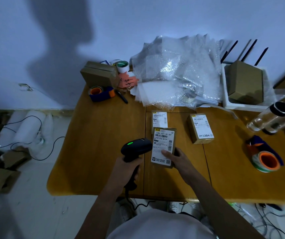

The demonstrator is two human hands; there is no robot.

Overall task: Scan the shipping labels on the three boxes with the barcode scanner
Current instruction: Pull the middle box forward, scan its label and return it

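Left hand [128, 167] clenched round the grip of the black barcode scanner [135, 149], green indicator lit on its top; right hand [177, 158] grips the near box [164, 147] by its lower right edge, thumb lying on the shipping label [163, 145], box apparently tilted up off the wooden table [103, 152]. Scanner head sits just beside the label's left edge. To scan well: aim the head at the barcode strip near the label's top, keep the thumb off the codes, hold the box steady. Two more labelled boxes wait: one [159, 119] directly behind, one [200, 128] to the right.
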